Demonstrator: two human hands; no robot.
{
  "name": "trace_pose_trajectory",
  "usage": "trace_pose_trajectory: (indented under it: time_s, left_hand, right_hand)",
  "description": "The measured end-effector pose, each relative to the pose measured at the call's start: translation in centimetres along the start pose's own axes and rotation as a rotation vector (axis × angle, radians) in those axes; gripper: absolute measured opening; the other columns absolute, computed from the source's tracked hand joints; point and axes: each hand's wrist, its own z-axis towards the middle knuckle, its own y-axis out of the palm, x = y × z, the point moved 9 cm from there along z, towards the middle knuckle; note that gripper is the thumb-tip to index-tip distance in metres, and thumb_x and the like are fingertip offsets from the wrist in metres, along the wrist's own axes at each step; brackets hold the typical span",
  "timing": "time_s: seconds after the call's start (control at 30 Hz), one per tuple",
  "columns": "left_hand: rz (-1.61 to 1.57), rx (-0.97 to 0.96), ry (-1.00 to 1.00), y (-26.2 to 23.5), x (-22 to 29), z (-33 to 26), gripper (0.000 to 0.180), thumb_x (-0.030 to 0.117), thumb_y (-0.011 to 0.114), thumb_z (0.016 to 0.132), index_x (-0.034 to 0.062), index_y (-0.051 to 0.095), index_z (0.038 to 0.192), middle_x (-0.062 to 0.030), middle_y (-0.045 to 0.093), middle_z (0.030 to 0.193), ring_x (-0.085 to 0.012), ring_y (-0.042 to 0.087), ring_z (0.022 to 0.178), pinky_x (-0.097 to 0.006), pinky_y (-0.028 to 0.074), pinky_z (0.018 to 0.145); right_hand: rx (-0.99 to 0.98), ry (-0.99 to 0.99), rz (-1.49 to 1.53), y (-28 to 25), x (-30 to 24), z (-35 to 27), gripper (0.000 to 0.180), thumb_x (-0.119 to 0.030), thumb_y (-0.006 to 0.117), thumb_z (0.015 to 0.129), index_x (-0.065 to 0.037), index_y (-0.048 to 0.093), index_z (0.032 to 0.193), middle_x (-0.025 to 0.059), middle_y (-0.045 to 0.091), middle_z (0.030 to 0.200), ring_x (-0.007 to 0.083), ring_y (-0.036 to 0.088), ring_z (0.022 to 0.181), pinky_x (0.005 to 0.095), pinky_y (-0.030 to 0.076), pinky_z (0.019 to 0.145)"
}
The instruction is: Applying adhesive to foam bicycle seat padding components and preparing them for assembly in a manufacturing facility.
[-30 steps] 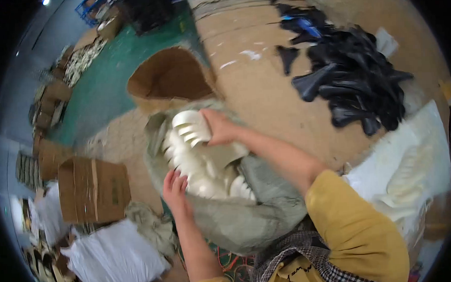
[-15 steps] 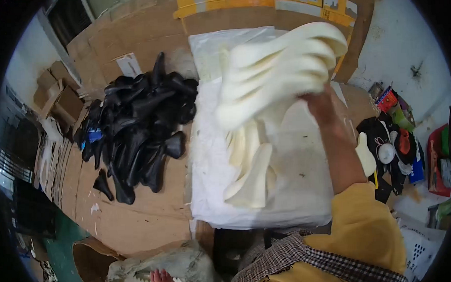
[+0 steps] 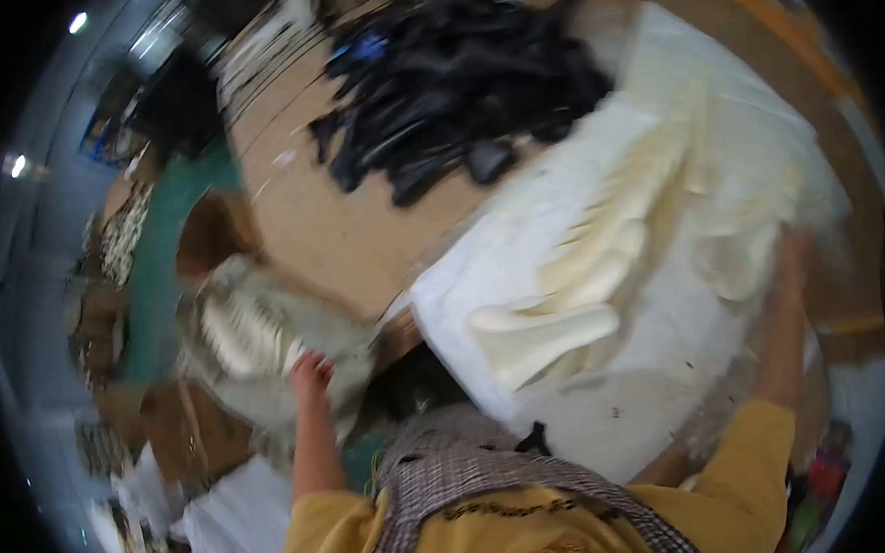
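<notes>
My left hand (image 3: 311, 371) is down at the left, its fingers curled over the edge of a white saddle-shaped foam pad in an open sack (image 3: 352, 328). Several more such pads (image 3: 235, 332) stand in a row inside this sack. My right hand (image 3: 792, 250) reaches far to the right, against a small group of cream saddle pads (image 3: 739, 261) on the white sheet (image 3: 481, 265). Motion blur smears its fingers, so their grip is unclear. Between my hands, a long overlapping row of cream saddle pads (image 3: 598, 266) lies on the sheet, the nearest one (image 3: 547, 336) turned sideways.
A heap of black saddle-shaped pieces (image 3: 456, 91) covers the far part of the cardboard-topped table (image 3: 303, 194). Behind the sack stands a brown cardboard tub (image 3: 212, 231). Cardboard boxes (image 3: 194, 431) and white bags (image 3: 241, 503) are on the floor at left.
The view has swung left. My right hand, which held a stack of several cream pads up over the sheet, is now low at the right beside pads on it. My left hand remains at the sack.
</notes>
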Motion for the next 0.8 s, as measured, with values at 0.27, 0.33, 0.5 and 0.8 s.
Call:
trace_pose_trajectory:
  time_s: [0.27,0.33,0.5,0.8]
  left_hand:
    - [0.031,0.189,0.048,-7.3,1.0,1.4,0.028,0.005,0.058,0.076,0.0039,0.055,0.104,-0.0067,0.06,0.082,-0.0186,0.059,0.063,-0.028,0.047,0.055]
    - [0.09,0.151,0.112,-8.3,1.7,5.6,0.028,0.005,0.058,0.076,0.0038,0.056,0.104,-0.0054,0.059,0.079,-0.0177,0.057,0.062,-0.028,0.046,0.055]
    - [0.398,0.224,0.377,-16.4,8.3,15.0,0.021,0.006,0.059,0.073,0.0008,0.064,0.093,-0.0043,0.061,0.077,-0.0125,0.055,0.067,-0.026,0.045,0.061]
    - [1.275,0.143,0.566,-21.5,20.7,29.4,0.028,0.013,0.054,0.071,0.0029,0.067,0.093,-0.0211,0.064,0.091,-0.0339,0.06,0.087,-0.037,0.046,0.082]
  right_hand:
    - [-0.148,-0.202,1.312,-12.9,-23.2,-27.9,0.031,-0.01,0.055,0.089,0.003,0.053,0.117,0.0112,0.061,0.106,0.0175,0.059,0.094,0.0275,0.046,0.084]
    - [-0.441,-0.332,1.43,-15.4,-33.2,-39.3,0.028,-0.008,0.055,0.088,0.003,0.054,0.114,0.0085,0.061,0.098,0.0147,0.058,0.089,0.0266,0.046,0.082]
    - [-1.291,-0.618,1.424,-13.4,-53.4,-65.2,0.023,0.0,0.056,0.084,0.001,0.055,0.107,0.0082,0.063,0.09,0.0153,0.061,0.086,0.027,0.048,0.079]
    - [-1.729,-0.827,1.077,-2.5,-78.3,-96.4,0.032,-0.012,0.057,0.081,-0.003,0.055,0.112,0.0143,0.062,0.101,0.0219,0.06,0.092,0.0339,0.047,0.081]
